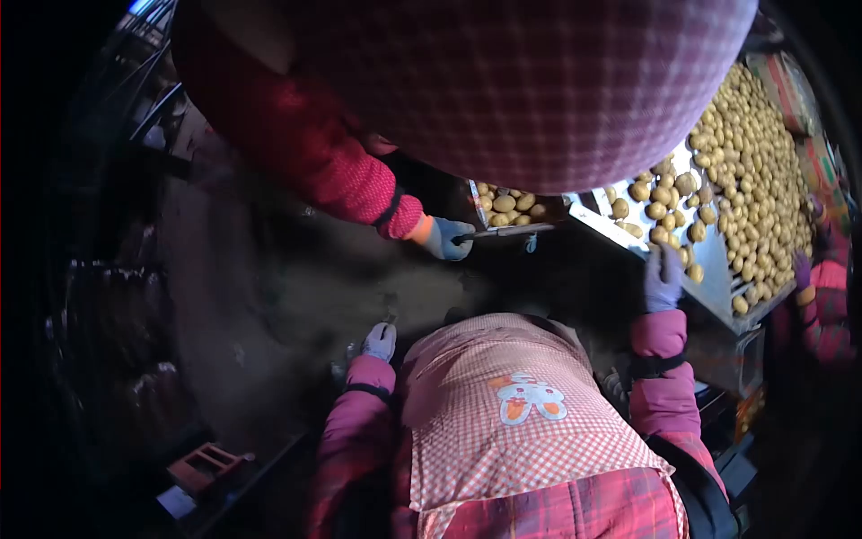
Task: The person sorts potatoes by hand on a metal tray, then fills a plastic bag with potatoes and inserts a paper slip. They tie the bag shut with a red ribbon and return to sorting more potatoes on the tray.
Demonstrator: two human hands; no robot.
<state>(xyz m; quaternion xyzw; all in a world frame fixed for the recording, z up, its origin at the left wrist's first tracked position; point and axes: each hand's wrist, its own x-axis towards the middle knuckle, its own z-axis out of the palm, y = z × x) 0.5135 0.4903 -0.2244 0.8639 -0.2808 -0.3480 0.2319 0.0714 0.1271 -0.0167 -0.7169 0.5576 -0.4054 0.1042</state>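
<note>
My right hand, in a pale glove, rests at the front edge of a metal sorting tray. Its fingers are stretched out and touch or nearly touch the rim, close to loose potatoes. Lower and to the left, my left hand, also gloved, hangs beside my apron with its fingers curled together. Whether anything small is in it is too dark to make out. A co-worker's blue-gloved hand grips the edge or handle of a box holding potatoes.
The co-worker's checked hat and red sleeve fill the top of the view. A large heap of potatoes covers the tray's far side. At the right edge is another person's sleeve. A reddish crate lies lower left.
</note>
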